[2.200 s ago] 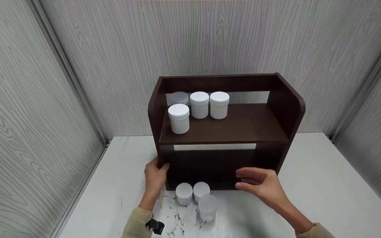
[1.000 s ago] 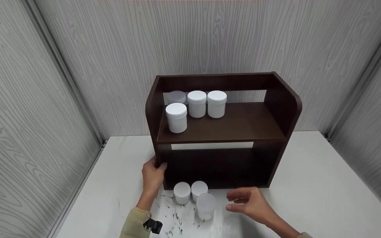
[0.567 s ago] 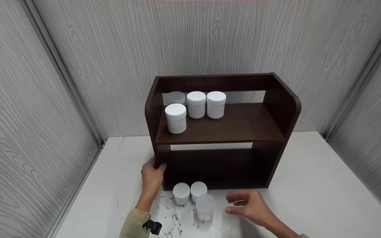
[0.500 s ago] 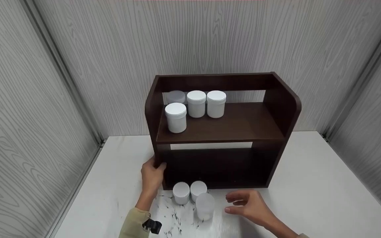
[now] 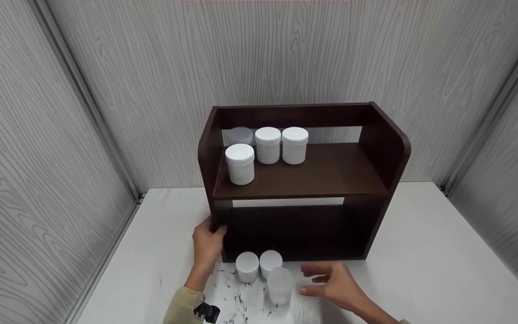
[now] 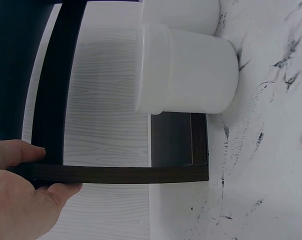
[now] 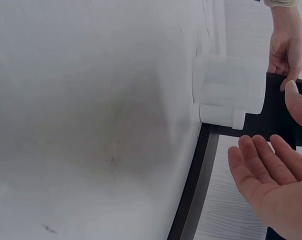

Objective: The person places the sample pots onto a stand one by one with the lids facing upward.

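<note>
My left hand (image 5: pixel 207 243) grips the left side panel of a dark brown two-tier shelf (image 5: pixel 340 173); in the left wrist view, thumb and fingers lie on either side of the panel (image 6: pixel 121 174). Two small white lidded jars (image 5: pixel 247 267) (image 5: pixel 271 264) stand side by side on the table before the shelf. In front of the right one is a taller frosted, translucent jar (image 5: pixel 280 285). Just right of it my right hand (image 5: pixel 335 285) is held with thumb and fingers apart, holding nothing. In the right wrist view, its fingers (image 7: pixel 263 165) are spread below the frosted jar (image 7: pixel 228 82).
On the upper tier stand white lidded jars, one in front (image 5: pixel 241 166) and two farther back (image 5: pixel 267 146) (image 5: pixel 294 146). A translucent-lidded jar (image 5: pixel 239 135) is partly hidden behind the front one. Dark smudges mark the white table (image 5: pixel 236 299). Wood-grain panels (image 5: pixel 160 90) enclose the table.
My right hand has come down and left, from in front of the shelf's lower tier to beside the frosted jar. My left hand keeps its grip, and the jars stay in place.
</note>
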`<action>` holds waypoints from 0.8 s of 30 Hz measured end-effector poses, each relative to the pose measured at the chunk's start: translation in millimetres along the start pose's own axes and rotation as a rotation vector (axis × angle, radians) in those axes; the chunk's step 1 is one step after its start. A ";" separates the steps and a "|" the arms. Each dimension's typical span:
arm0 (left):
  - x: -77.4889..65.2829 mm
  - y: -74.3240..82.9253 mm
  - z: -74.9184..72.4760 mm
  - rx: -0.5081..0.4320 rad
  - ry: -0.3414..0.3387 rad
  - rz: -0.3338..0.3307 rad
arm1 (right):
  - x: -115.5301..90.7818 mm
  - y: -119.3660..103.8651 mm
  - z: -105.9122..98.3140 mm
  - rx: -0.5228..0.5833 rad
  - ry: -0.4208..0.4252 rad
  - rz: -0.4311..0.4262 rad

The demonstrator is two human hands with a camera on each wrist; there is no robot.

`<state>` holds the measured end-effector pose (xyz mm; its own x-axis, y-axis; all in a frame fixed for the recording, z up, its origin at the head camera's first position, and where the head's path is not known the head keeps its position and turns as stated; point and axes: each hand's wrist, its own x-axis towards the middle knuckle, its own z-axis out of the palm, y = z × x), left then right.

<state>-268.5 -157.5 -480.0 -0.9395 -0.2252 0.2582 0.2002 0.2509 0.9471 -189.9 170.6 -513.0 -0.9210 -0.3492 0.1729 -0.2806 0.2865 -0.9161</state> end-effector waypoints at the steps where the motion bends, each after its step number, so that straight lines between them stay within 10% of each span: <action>1: -0.6 -0.1 0.0 0.000 -0.002 -0.001 | 0.0 -0.2 0.4 0.000 -0.004 0.001; 24: 4.4 3.1 -0.4 -0.011 0.000 -0.006 | 14.8 0.1 12.0 -0.005 -0.048 -0.006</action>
<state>-271.9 -158.1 -475.8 -0.9406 -0.2266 0.2527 0.1977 0.2394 0.9506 -200.3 154.8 -514.9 -0.9051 -0.3936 0.1610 -0.2880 0.2888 -0.9131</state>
